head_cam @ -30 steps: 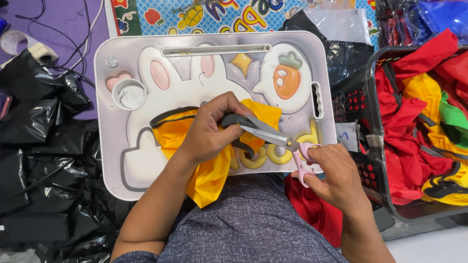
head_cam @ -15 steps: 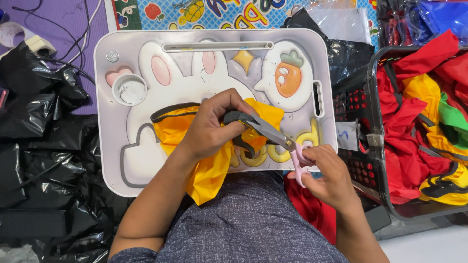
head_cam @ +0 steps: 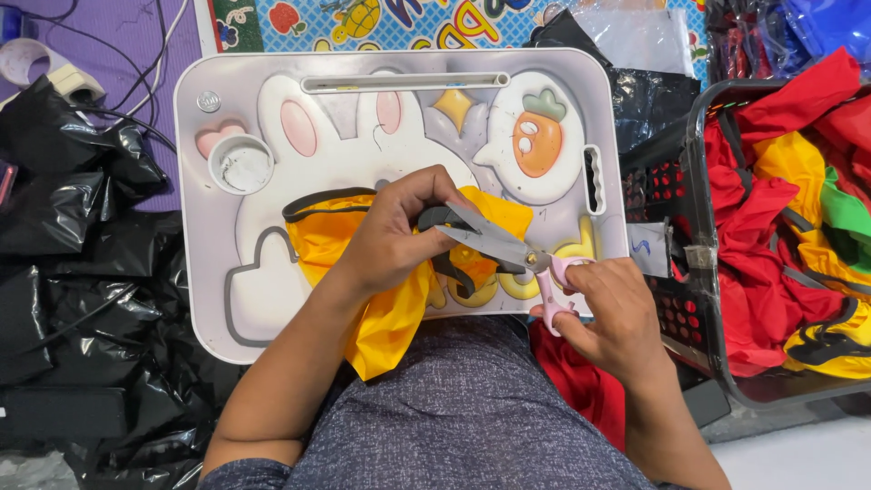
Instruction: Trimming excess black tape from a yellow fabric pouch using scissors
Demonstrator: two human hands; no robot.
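From the head view, the left hand [head_cam: 395, 238] presses down on yellow fabric [head_cam: 390, 308] with black trim, fingers closed over it. The right hand [head_cam: 612, 313] grips pink-handled scissors [head_cam: 508, 249], blades reaching left into the cloth. Both lie on a white rabbit-patterned lap tray [head_cam: 272, 299]; a basket [head_cam: 708, 272] of red and yellow cloth stands right.
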